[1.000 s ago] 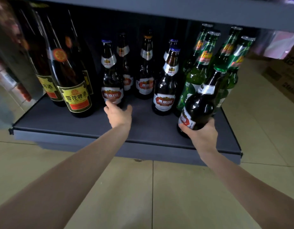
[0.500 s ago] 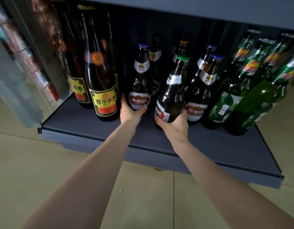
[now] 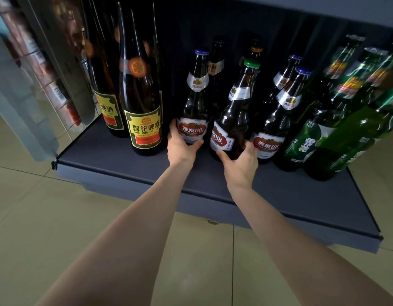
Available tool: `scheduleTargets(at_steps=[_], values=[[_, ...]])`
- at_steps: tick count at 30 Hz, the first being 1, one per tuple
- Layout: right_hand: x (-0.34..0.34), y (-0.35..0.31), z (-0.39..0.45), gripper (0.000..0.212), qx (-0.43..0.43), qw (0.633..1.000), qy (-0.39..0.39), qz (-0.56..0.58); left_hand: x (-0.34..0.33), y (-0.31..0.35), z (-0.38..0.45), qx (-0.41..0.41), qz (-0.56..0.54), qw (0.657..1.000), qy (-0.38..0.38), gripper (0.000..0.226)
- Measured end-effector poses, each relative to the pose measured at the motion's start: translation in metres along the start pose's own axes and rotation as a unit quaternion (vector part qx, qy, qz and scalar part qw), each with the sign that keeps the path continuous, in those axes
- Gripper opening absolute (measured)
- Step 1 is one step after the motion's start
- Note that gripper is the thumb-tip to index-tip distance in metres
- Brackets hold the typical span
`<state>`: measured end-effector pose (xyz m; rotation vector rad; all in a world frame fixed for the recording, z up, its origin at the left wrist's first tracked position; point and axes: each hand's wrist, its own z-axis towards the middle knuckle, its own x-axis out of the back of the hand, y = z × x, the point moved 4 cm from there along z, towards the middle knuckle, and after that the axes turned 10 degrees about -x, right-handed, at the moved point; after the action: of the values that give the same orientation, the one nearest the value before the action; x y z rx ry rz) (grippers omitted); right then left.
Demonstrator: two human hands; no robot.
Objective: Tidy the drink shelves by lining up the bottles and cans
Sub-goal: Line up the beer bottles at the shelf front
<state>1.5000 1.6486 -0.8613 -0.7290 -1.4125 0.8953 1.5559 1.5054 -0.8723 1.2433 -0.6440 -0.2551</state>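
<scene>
On the dark grey shelf (image 3: 124, 160), the left hand (image 3: 181, 146) grips the blue-capped brown glass bottle (image 3: 194, 107); just right of it, the right hand (image 3: 240, 164) grips the tilted green-capped brown glass bottle (image 3: 235, 115).

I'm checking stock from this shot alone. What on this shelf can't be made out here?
- Back-row bottles, head view: labels hidden by the front bottles and the dark.
- Green bottles, head view: the rightmost are cut off by the frame edge and blurred.
- Base of the green-capped bottle: covered by the right hand.
- Items at far left: blurred beyond reading.
</scene>
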Motion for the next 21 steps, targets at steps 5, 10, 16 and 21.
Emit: scheduleTargets(at_steps=[5, 10, 16, 21], values=[[-0.003, 0.009, 0.0, 0.052, -0.02, 1.0, 0.011, 0.013, 0.003, 0.0, 0.0, -0.013, 0.028, 1.0, -0.007, 0.091], [-0.011, 0.008, -0.006, 0.047, -0.058, 0.998, 0.031, 0.018, 0.004, 0.0, -0.001, -0.028, 0.051, 0.998, -0.01, 0.091], [-0.014, 0.009, -0.004, 0.048, -0.116, 0.992, 0.035, 0.028, 0.005, 0.0, -0.002, -0.052, 0.076, 0.995, -0.039, 0.091], [-0.022, -0.001, -0.007, 0.075, -0.146, 0.988, 0.031, 0.049, 0.004, 0.0, -0.003, -0.054, 0.072, 0.995, -0.04, 0.091]])
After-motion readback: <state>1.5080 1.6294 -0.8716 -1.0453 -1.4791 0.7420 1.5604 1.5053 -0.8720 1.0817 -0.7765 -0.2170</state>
